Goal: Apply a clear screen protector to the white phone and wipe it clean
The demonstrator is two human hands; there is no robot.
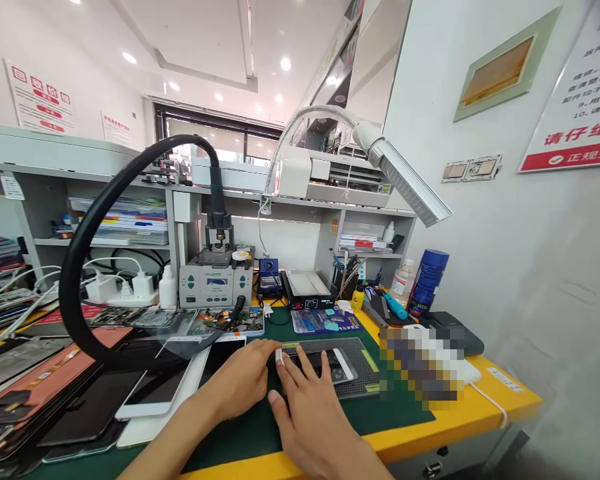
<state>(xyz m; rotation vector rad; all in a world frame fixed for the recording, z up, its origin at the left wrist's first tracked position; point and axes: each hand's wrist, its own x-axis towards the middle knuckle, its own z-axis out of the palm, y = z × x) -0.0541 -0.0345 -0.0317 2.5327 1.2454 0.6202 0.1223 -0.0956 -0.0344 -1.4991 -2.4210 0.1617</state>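
Observation:
A white-framed smartphone [341, 365] with a dark screen lies flat on a dark perforated pad [365, 387] with yellow strips. Spread across its screen are the fingers of my right hand [313, 407], open and palm down, covering much of the phone. My left hand [247, 377] is closed at the phone's left end, its fingertips against the white edge. What those curled fingers hold, if anything, is hidden. To the left of that hand, another white phone [155, 383] rests on top of other phones.
A hot air station [216, 283] stands behind, its thick black hose [73, 267] arching over the left side. Phone parts cover the left of the green mat [405, 417]. A lamp [413, 180] hangs above right; a blue spray can [430, 280] and tools stand at right.

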